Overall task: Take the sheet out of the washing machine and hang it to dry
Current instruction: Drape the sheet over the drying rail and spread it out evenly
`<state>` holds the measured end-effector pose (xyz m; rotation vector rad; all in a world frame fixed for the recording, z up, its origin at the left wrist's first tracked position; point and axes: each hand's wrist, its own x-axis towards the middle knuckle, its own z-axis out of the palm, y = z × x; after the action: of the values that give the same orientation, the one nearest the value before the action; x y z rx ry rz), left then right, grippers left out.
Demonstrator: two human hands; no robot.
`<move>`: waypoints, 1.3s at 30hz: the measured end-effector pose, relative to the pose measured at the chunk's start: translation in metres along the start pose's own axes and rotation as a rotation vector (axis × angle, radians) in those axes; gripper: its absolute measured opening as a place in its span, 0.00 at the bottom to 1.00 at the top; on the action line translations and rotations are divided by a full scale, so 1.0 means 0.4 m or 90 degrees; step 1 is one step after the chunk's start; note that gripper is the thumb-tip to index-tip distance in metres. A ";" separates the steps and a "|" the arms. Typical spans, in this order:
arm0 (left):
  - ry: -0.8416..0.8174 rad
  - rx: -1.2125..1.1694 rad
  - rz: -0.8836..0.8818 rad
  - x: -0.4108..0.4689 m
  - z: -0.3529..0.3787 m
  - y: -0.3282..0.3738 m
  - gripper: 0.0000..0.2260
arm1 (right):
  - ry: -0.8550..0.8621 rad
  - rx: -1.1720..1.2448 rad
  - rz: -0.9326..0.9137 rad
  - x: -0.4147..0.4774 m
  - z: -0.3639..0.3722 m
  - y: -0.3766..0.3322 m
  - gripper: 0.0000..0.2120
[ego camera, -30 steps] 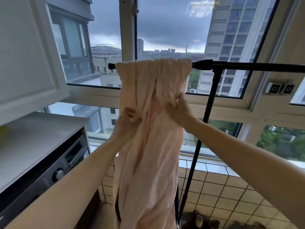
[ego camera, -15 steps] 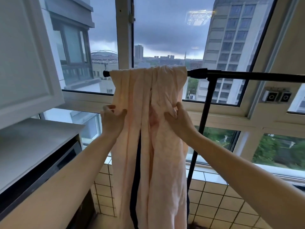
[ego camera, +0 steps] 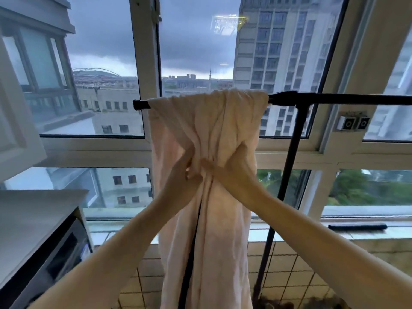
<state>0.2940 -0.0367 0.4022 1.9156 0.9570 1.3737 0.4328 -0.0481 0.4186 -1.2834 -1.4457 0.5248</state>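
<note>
Both have closed in from the edges of the sheet [ego camera: 207,121] — left hand [ego camera: 186,167] and right hand [ego camera: 234,167] now pinch its bunched middle. It hangs over the rail [ego camera: 334,100] near its left end — not yet spread.

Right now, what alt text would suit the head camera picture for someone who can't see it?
A pale pink sheet hangs bunched over a black drying rail in front of large windows. The person's left hand and right hand grip its folds close together, partway down.
</note>
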 end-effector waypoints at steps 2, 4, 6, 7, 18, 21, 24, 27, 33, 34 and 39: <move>-0.086 0.024 -0.015 -0.003 -0.021 -0.028 0.28 | 0.043 -0.001 0.015 0.023 0.031 -0.019 0.56; -0.146 0.098 -0.016 -0.001 -0.049 -0.058 0.29 | 0.069 -0.029 0.027 0.037 0.057 -0.031 0.57; -0.212 0.135 0.027 0.000 -0.077 -0.080 0.29 | 0.106 -0.069 0.037 0.042 0.080 -0.035 0.57; -0.248 0.139 0.048 0.003 -0.089 -0.085 0.29 | 0.128 -0.093 0.029 0.045 0.087 -0.034 0.55; 0.197 0.037 0.072 0.143 -0.242 -0.200 0.37 | 0.210 -0.219 -0.022 0.025 0.067 0.010 0.27; -0.022 -0.028 -0.049 0.205 -0.221 -0.207 0.43 | 0.200 -0.206 -0.049 0.005 0.067 0.002 0.38; -0.127 -0.080 -0.159 0.259 -0.177 -0.186 0.39 | 0.190 -0.239 -0.089 -0.008 0.051 -0.015 0.40; -0.189 -0.098 -0.198 0.304 -0.132 -0.158 0.42 | 0.186 -0.257 -0.108 -0.009 0.018 -0.041 0.35; -0.292 -0.182 -0.206 0.330 -0.021 -0.122 0.10 | 0.211 -0.339 -0.165 -0.005 -0.055 -0.096 0.21; -0.291 -0.185 -0.208 0.330 -0.007 -0.123 0.11 | 0.211 -0.348 -0.170 -0.004 -0.069 -0.109 0.21; -0.222 -0.231 -0.235 0.343 -0.026 -0.156 0.25 | 0.327 -0.436 -0.266 0.062 -0.174 -0.220 0.17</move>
<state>0.2992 0.1121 0.4285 1.5436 0.7770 0.8902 0.4624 -0.0758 0.5261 -1.4282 -1.4248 -0.5968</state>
